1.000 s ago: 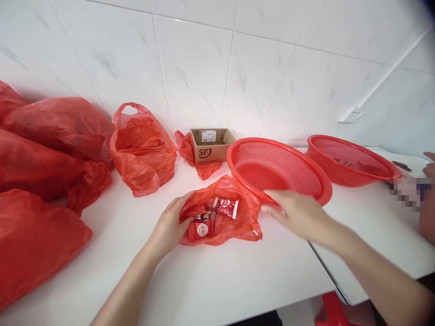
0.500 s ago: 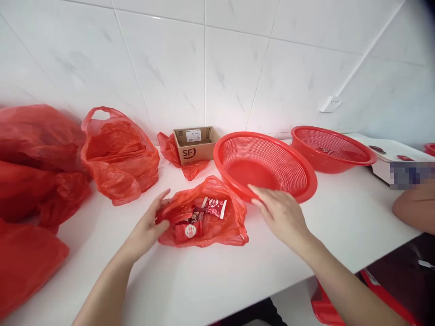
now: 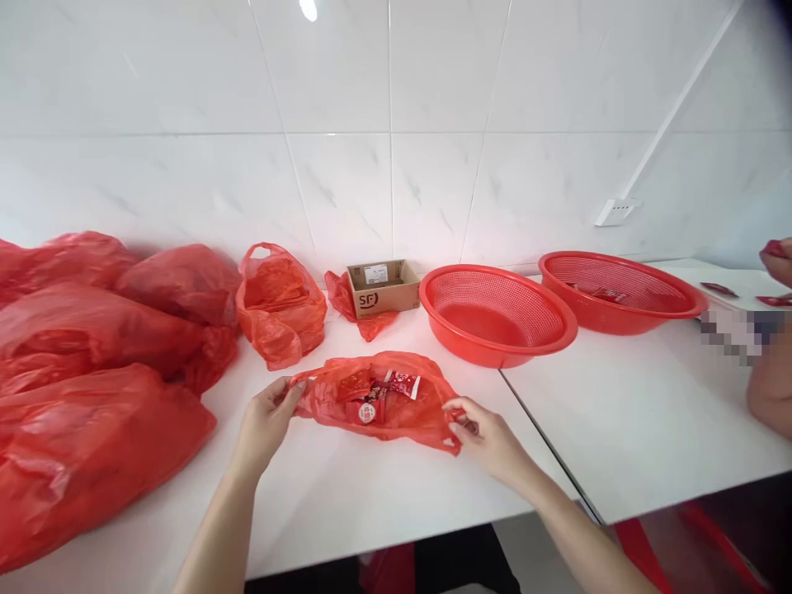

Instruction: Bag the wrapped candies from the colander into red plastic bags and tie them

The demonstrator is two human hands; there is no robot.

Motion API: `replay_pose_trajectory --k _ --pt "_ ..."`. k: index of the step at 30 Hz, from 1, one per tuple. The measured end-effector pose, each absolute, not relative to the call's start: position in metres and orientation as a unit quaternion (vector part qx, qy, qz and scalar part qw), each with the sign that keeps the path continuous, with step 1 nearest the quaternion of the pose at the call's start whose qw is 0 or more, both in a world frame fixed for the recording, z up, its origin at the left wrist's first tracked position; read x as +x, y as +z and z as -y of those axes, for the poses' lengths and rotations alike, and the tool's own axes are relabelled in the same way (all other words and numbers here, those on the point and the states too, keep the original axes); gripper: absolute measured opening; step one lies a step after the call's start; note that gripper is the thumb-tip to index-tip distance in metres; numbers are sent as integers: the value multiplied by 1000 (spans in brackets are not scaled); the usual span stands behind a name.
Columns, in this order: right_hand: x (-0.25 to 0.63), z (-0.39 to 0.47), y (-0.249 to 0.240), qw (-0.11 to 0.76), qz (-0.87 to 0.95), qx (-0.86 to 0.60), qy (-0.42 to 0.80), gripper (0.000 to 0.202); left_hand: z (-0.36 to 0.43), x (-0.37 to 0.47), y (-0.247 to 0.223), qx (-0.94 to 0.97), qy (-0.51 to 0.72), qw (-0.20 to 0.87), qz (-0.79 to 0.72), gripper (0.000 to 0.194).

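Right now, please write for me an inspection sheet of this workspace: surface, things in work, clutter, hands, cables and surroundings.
Surface: white table, dark seam at right.
Job's things: open red bag, small wrapped packets inside.
Clutter: bulging red bags at left; handled bag; cardboard box; near basket; far basket, red items inside.
Hands: left hand grips the open bag's left end, right hand its right end.
Cables: nothing seen; white strip rises from the wall socket.
Surroundings: tiled wall; another person's arm at right.
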State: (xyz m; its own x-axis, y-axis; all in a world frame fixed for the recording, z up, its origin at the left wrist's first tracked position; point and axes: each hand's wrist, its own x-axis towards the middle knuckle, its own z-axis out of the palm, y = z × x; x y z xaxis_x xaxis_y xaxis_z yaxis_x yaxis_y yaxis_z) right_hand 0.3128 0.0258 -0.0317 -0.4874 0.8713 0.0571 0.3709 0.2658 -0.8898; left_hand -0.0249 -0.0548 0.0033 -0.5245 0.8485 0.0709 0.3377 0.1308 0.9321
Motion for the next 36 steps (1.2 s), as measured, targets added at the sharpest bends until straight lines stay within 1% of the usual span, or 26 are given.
replay_pose_trajectory --k 2,4,6,7,9,10,11,12,14,15,16,18,19,22,23,26,28,30,32,34,36 --pt "322 -38 -13 315 722 -388 478 20 67 -24 30 362 619 297 -630 33" --pt "326 -51 16 344 729 -364 467 24 76 -20 64 300 738 316 -515 19" --pt "324 -62 48 375 748 -339 431 24 82 -10 98 287 799 302 -434 6" --pt "321 -66 63 398 753 -331 406 23 83 -4 112 290 814 305 -401 4" --pt "312 -74 88 461 739 -326 367 23 86 8 132 300 820 323 -365 10" --pt "306 -76 97 491 724 -326 359 22 87 13 138 297 821 331 -357 12" --pt "301 -78 104 501 715 -326 364 21 88 16 141 290 822 336 -355 14" --pt "295 -78 110 483 718 -324 383 20 90 19 142 280 822 342 -360 16" --pt "286 -78 119 409 739 -317 432 16 94 20 140 256 821 348 -373 17" --pt "283 -77 123 385 741 -311 453 15 97 19 138 253 821 341 -381 16" --pt "280 -76 129 386 734 -303 469 14 100 17 136 258 821 326 -390 14" --pt "278 -73 140 444 704 -291 472 13 104 14 134 275 824 289 -401 10" --pt "278 -71 146 454 702 -286 469 14 105 13 133 287 823 281 -402 8" --pt "276 -69 164 379 752 -267 468 13 107 13 135 334 798 291 -408 4" --pt "275 -69 169 370 763 -256 463 12 107 13 138 350 790 286 -414 5" --pt "269 -72 186 433 765 -242 411 10 105 13 151 377 781 246 -433 5" --pt "265 -74 198 405 796 -251 374 10 100 13 161 383 778 235 -440 6" --pt "261 -75 210 361 821 -254 361 10 92 14 168 392 766 254 -442 7" --pt "258 -75 222 366 823 -241 362 10 84 16 173 406 747 298 -434 12" --pt "255 -74 232 372 824 -226 364 9 75 20 178 437 714 346 -423 25" --pt "248 -72 238 346 838 -213 365 7 67 26 182 490 657 374 -434 40"
